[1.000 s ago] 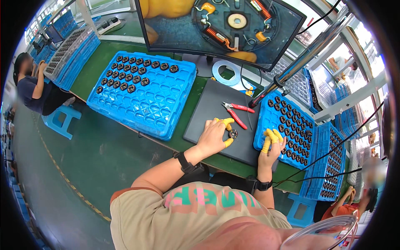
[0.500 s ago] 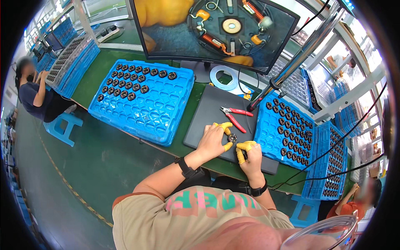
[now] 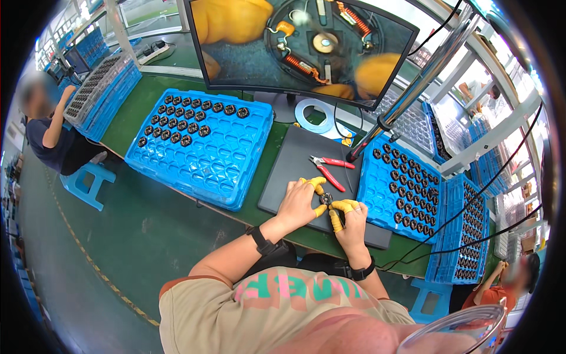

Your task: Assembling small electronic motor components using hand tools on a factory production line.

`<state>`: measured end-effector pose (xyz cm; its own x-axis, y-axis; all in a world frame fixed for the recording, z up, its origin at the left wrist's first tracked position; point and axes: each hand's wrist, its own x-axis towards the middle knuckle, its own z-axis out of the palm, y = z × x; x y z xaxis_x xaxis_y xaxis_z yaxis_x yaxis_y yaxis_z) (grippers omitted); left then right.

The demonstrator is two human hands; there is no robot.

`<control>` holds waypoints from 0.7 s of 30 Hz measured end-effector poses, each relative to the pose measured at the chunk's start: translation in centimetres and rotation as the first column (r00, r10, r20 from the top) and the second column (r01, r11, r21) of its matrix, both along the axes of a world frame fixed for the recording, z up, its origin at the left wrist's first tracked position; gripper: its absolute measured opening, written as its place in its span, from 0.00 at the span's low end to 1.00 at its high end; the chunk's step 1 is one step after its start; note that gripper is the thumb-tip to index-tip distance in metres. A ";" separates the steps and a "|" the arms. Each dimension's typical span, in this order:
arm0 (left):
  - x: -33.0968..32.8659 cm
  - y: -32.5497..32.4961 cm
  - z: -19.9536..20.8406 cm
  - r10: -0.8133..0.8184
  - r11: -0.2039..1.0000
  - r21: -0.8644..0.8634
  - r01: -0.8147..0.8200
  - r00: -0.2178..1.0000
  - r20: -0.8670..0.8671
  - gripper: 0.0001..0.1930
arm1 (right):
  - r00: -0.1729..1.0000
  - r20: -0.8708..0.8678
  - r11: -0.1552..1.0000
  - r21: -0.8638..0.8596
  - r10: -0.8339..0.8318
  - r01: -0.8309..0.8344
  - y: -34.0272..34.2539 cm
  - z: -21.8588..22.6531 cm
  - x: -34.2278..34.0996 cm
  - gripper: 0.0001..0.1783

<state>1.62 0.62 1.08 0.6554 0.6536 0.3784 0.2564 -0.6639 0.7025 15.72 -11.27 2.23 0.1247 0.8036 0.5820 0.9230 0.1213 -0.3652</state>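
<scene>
Head view: green desk (image 3: 147,103) along a factory line, curved by the fisheye, with a dark work mat (image 3: 306,171) at its middle. On the mat, just above the hands, red-handled cutters (image 3: 330,169), lying flat and untouched. Left of the mat, a large blue tray (image 3: 212,159), its far rows filled with small dark round parts (image 3: 194,115), its near rows bare. Right of the mat, a second blue tray (image 3: 401,189) packed with the same dark parts, and beyond it further blue trays (image 3: 463,236) stacked toward the desk's right end. Behind the mat, a wide monitor (image 3: 306,41) showing a magnified round part and yellow fingertips, with a pale ring-shaped base (image 3: 318,115) beneath it.

Near the front edge of the mat, left hand (image 3: 300,203) and right hand (image 3: 349,221) close together, both with yellow finger cots. Between them, a small dark round part (image 3: 326,199), pinched by the left fingertips (image 3: 318,183) above and below; right fingers (image 3: 336,219) curled in and touching it from the right side. Both hands closed on that part. Black bands on both wrists.

At the far left, another person (image 3: 50,133) seated on a blue stool (image 3: 88,183), facing more trays. At the lower right rim, a further person (image 3: 501,280), mostly cut off.
</scene>
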 end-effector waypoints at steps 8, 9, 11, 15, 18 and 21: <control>0.1 0.0 -0.4 0.001 1.000 -0.001 -0.001 1.000 0.009 0.28 | 1.000 -0.025 1.000 0.011 0.011 -0.011 -0.1 0.1 0.0 0.12; 0.1 0.1 -0.5 0.002 1.000 0.000 -0.002 1.000 0.010 0.28 | 1.000 -0.023 1.000 0.004 0.014 -0.014 -0.1 0.1 0.0 0.12; 0.1 0.1 -0.6 0.004 1.000 0.014 -0.004 1.000 0.010 0.28 | 1.000 -0.019 1.000 0.004 0.013 -0.013 -0.1 0.1 0.0 0.12; 0.0 0.0 -0.2 0.004 1.000 0.000 -0.004 1.000 0.007 0.28 | 1.000 -0.013 1.000 0.003 0.009 -0.009 0.0 0.1 0.0 0.12; 0.0 -0.1 -0.2 0.001 1.000 -0.009 -0.001 1.000 0.011 0.28 | 1.000 -0.011 1.000 -0.003 0.007 -0.007 0.0 0.2 0.0 0.11; 0.1 0.0 -0.7 0.032 0.998 0.062 -0.034 0.999 0.035 0.29 | 1.000 0.000 1.000 -0.010 0.002 -0.002 0.0 0.1 0.0 0.11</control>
